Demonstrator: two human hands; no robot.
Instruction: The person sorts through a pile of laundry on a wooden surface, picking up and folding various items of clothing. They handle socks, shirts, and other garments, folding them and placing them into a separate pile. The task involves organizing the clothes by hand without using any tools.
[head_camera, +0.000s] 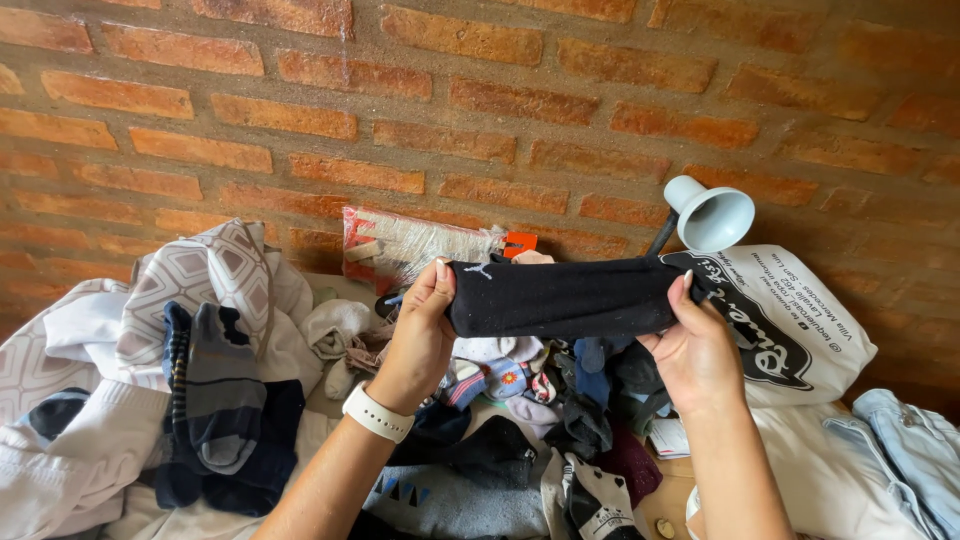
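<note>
A black sock (565, 297) is stretched flat and level between both hands, in front of a red brick wall. My left hand (420, 335) pinches its left end, where a small white mark shows; a white watch band circles that wrist. My right hand (695, 350) grips the sock's right end. Below the sock lies a loose heap of mixed socks (530, 400) in dark, white and patterned colours.
A pile of folded dark socks (215, 400) rests on patterned white cloth at left. A white bag with a black print (810, 320) and a pale blue lamp (712, 215) stand at right. A plastic-wrapped packet (410, 245) leans on the wall. Jeans (915, 445) lie far right.
</note>
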